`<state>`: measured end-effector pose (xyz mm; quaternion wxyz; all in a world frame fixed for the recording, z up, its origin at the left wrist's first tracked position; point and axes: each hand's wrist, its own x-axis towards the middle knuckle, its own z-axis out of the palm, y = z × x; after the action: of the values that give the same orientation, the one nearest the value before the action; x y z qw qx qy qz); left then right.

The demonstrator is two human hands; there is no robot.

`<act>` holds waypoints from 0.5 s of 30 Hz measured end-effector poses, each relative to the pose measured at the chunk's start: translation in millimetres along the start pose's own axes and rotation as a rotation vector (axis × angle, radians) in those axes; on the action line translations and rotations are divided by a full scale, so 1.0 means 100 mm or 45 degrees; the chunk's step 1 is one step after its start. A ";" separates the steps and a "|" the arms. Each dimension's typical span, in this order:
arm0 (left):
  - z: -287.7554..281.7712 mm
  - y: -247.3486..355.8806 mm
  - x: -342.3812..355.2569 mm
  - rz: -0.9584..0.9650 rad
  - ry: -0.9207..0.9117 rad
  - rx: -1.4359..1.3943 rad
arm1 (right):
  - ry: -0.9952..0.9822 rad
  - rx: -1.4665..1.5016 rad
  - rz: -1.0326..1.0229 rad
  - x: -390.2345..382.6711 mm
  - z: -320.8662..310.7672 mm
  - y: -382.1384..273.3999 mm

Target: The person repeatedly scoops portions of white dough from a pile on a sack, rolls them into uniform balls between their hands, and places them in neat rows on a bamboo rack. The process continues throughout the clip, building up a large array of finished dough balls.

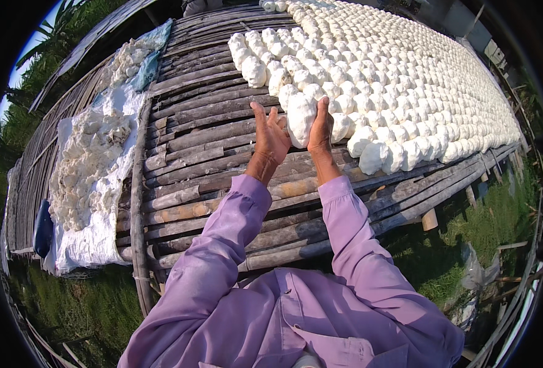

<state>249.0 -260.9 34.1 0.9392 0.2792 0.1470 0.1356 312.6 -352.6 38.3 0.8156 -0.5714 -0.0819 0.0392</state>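
A large white, knobbly lump [301,118] is between my two hands, at the near left edge of a wide bed of similar lumps. My right hand [321,130] presses along its right side, with the thumb up and the other fingers mostly hidden behind the lump. On the other side, my left hand [271,140] is open with its palm turned toward the lump. Its thumb stands apart and its fingertips are close to the lump's left side; whether they touch it I cannot tell. The packed white lumps [400,92] lie in close rows to the right and beyond.
Under everything is a raised platform of bamboo poles [204,132]. To the left, a pole rail [139,202] borders a white sheet [93,251] bearing a heap of cream-coloured crumbly pieces [90,165]. A dark blue object [43,228] is at its edge. Grass [437,270] grows below.
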 end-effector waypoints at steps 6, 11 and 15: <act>-0.41 -0.37 -0.40 -0.132 -0.302 0.418 | -0.422 -0.536 -0.350 -0.63 -0.71 0.37; -0.56 -0.52 -0.48 -0.196 -0.188 0.592 | -0.163 -0.041 0.335 -0.76 -1.28 0.43; -0.65 -0.11 -0.50 -0.159 -0.254 0.682 | 0.332 -0.448 -0.049 -0.39 -1.48 0.71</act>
<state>181.7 -255.7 -14.2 0.8483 0.5196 0.1016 0.0056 302.5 -470.9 -81.5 0.7077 -0.7035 0.0076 -0.0655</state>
